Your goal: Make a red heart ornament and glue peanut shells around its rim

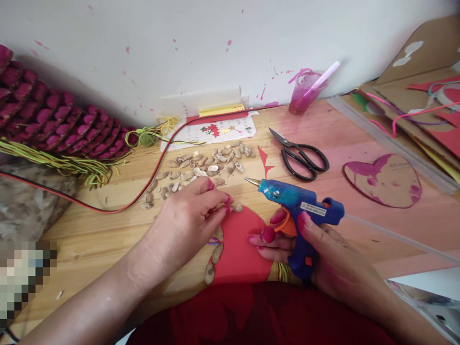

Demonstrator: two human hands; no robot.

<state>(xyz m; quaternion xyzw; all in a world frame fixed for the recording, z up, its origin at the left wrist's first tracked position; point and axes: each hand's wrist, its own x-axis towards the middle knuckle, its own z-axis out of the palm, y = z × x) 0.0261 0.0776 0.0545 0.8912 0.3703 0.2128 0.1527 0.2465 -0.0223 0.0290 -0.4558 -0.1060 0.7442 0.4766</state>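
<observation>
My right hand (323, 244) is wrapped around a blue hot glue gun (287, 196), its metal nozzle pointing left and its orange trigger by my fingers. The fingertips of that hand lie over a red paper shape (240, 239) with a curved edge. At the upper left rim of this shape, my left hand (190, 215) pinches a peanut shell (236, 207) between thumb and fingers. More peanut shells (217, 253) run along the shape's left edge. Beyond my left hand, a loose pile of peanut shells (212, 169) is spread on the wooden table (97, 239).
Black-handled scissors (302, 155), red paper scraps (264, 160) and a pink-stained cardboard heart (384, 179) lie to the right. A cup of pink paint (305, 93) stands by the wall. A red-black cable (158, 177) crosses the left side, near a large magenta scaled piece (61, 110).
</observation>
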